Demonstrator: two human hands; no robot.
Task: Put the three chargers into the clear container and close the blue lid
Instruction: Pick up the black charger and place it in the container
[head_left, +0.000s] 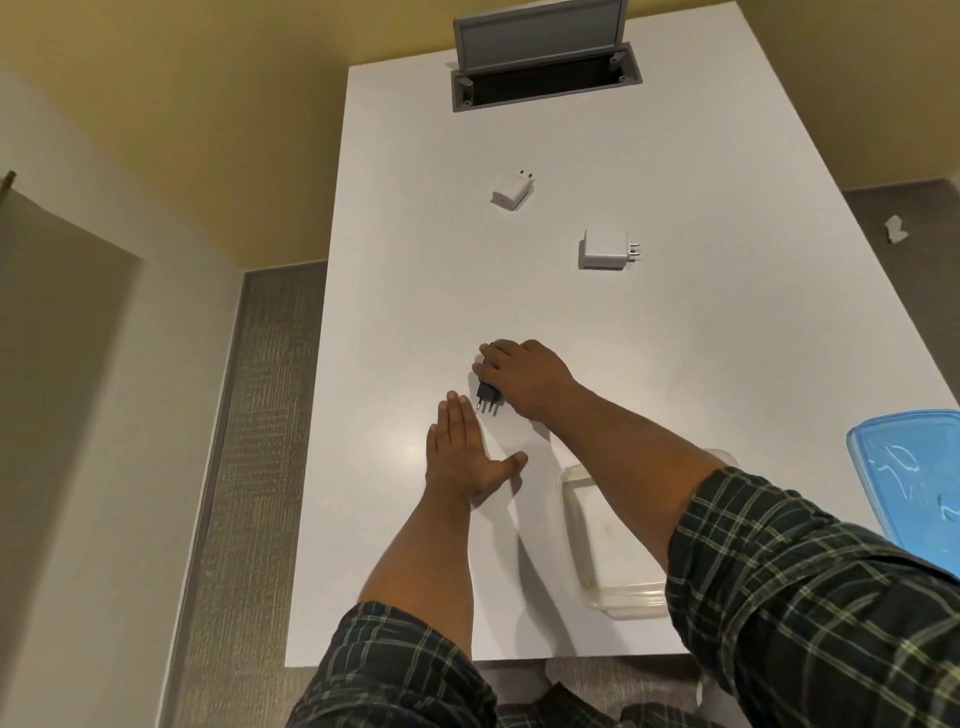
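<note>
1. White table (415, 260) fills the middle of the frame; a black charger (487, 396) lies at its centre, pins pointing toward the lower edge of the frame.
2. The right hand (524, 376) covers the charger from above, fingers curled around its body and gripping it; only the pin end and a bit of the far end show past the fingers.
3. The left hand (462, 452) lies flat and open on the table, palm down, its fingertips just beside the pins, not touching them.
4. Two white chargers sit higher in the frame: a small one (511, 191) and a larger one (605, 249) to its lower right, well apart from both hands.
5. The clear container (597, 545) stands at lower right, partly under the right forearm; the blue lid (909, 478) lies off it at the right edge.
</note>
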